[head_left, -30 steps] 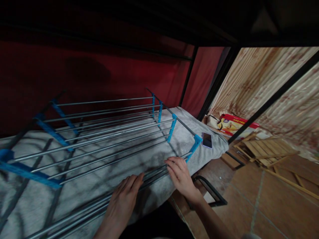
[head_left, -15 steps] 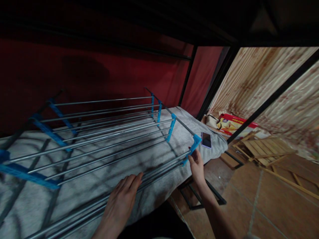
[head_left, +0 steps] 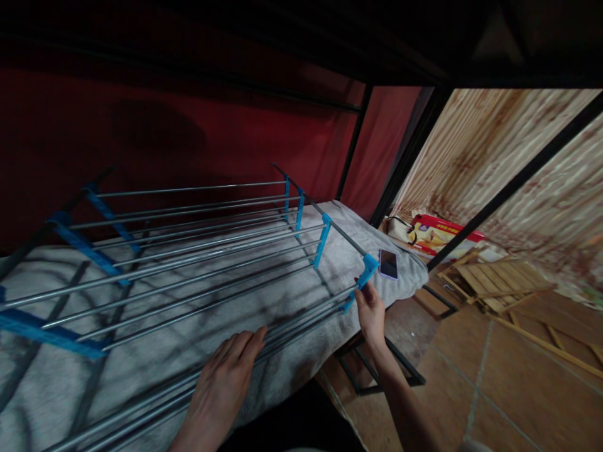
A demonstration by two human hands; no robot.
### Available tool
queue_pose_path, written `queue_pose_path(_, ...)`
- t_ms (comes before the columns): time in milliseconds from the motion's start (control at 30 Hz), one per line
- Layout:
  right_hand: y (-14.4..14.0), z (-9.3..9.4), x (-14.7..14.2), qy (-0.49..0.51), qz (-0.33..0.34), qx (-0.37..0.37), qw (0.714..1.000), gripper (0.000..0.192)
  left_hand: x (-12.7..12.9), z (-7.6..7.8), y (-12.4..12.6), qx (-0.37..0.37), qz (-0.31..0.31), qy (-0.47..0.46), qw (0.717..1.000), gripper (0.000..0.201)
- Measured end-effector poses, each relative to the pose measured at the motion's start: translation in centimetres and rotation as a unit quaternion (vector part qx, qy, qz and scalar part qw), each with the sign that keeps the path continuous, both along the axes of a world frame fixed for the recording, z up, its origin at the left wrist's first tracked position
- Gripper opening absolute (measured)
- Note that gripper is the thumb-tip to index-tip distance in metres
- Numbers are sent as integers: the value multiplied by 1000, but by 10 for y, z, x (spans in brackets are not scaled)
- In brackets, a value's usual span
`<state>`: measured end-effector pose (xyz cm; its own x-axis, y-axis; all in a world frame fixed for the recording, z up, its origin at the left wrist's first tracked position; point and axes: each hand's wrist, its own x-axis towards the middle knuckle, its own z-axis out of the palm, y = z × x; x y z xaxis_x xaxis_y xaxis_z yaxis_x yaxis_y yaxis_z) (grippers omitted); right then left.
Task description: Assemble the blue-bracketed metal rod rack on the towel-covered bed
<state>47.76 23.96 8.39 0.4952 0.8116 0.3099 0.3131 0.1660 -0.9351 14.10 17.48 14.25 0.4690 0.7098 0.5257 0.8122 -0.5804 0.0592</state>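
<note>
My left hand (head_left: 228, 376) lies across the rack's (head_left: 207, 252) near rods (head_left: 301, 321) — probably steadying them, clench unclear — while my right hand (head_left: 371, 311) pinches its blue end bracket (head_left: 369, 269).

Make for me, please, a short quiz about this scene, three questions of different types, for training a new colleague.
1. True or false: the right hand touches a blue bracket.

2. Choose one. The left hand rests on:
A) a wooden frame
B) metal bars
C) a red box

3. Fill the gap: on the grey blanket, beyond the right-hand end of the rack, lies a ____.

Key: 1. True. 2. B. 3. Phone.
</note>
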Motion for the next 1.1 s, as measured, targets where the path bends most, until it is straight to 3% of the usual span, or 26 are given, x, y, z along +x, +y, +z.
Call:
queue_pose_path(400,3,-5,3,-30,-14,-6,999,50,0,1,1,18,-4,-9,1000,34)
queue_pose_path(1100,-10,8,-9,-131,-71,-47,988,50,-5,0,0,13,-5,14,1000,38)
